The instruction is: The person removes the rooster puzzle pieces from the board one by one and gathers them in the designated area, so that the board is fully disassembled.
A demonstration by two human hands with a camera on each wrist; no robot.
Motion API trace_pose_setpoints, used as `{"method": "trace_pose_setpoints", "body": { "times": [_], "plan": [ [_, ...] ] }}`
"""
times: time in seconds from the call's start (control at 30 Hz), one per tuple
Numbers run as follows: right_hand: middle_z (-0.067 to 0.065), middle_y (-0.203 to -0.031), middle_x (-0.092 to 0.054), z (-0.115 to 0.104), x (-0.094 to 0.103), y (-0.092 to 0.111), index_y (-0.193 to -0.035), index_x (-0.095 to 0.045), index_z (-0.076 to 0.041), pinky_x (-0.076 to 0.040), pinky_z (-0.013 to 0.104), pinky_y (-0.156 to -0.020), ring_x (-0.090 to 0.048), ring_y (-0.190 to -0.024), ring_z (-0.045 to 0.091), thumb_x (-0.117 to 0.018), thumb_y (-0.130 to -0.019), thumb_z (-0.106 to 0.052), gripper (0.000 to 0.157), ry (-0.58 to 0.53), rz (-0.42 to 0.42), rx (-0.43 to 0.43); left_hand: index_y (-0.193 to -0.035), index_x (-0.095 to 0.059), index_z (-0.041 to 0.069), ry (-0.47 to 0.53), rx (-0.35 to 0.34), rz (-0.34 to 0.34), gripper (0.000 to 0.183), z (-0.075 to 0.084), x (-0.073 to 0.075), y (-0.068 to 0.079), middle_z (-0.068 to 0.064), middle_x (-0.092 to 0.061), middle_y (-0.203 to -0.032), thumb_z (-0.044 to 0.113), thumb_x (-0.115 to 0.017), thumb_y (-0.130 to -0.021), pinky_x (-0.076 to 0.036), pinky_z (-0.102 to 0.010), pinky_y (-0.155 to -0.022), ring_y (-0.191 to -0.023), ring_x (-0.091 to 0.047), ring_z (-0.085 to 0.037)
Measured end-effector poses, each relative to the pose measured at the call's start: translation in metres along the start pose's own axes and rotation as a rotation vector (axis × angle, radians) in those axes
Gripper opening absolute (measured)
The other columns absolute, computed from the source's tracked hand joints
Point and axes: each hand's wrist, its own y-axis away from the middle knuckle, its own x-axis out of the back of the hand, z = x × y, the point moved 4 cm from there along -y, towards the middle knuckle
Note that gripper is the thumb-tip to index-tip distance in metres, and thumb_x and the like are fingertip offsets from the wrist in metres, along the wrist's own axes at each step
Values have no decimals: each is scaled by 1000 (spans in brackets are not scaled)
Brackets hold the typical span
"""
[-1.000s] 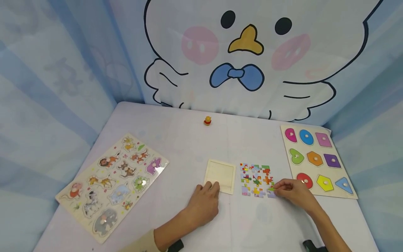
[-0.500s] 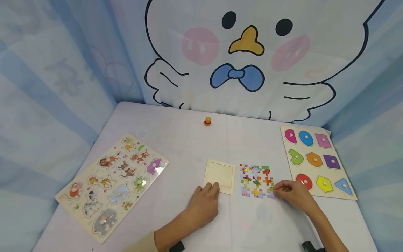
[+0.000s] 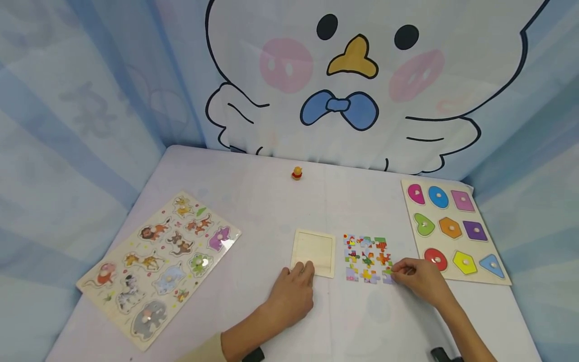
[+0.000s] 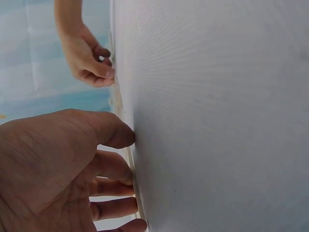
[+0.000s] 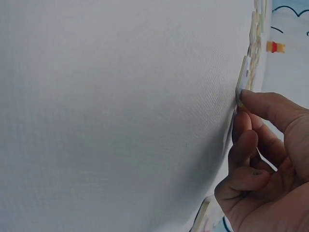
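My left hand (image 3: 289, 296) rests at the near left edge of a pale square wooden puzzle tray (image 3: 318, 249), fingertips on its border. The left wrist view shows those fingers (image 4: 116, 208) loosely bent along the tray's edge, thumb apart from them. To the right of the tray lie several jigsaw pieces (image 3: 368, 258) in loose rows with small gaps, printed in bright colours. My right hand (image 3: 420, 279) pinches the near right corner jigsaw piece (image 5: 243, 77) between thumb and finger. The piece stays low at the table surface, partly hidden by the fingertips.
An animal peg puzzle board (image 3: 165, 269) lies slanted on the left. On the right is a shape peg board (image 3: 434, 241), just behind my right hand. A small yellow and red figurine (image 3: 296, 173) stands near the back of the white table (image 3: 253, 201).
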Motion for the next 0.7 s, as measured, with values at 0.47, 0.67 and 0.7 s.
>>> {"method": "trace_pose_setpoints", "body": {
  "times": [0.47,0.67,0.7],
  "plan": [
    [-3,-74,-60,0,0,4,-91,-75,-11,-43,27,-60,-52,-71,18,-77,-84,-15,9,30,8,19,-125,-66,-1,-23,-10,63,44,2,1,8,-9,-51,-124,27,-60,-92,-39,-31,-65,-93,-46,-18],
    [-2,-77,-61,-2,6,2,-96,-73,-9,-44,28,-61,-52,-73,18,-70,-91,-18,11,31,7,27,-139,-54,0,58,-30,-20,57,-1,-2,10,-12,-46,-138,35,-58,-95,-41,-36,-78,-111,-45,-23],
    [-2,-78,-61,-4,8,1,-97,-73,-8,-44,27,-61,-52,-73,19,-69,-92,-19,13,33,23,38,-141,-52,1,93,-28,-27,61,-4,-1,10,-12,-45,-140,39,-59,-94,-41,-38,-82,-116,-44,-24]
  ]
}}
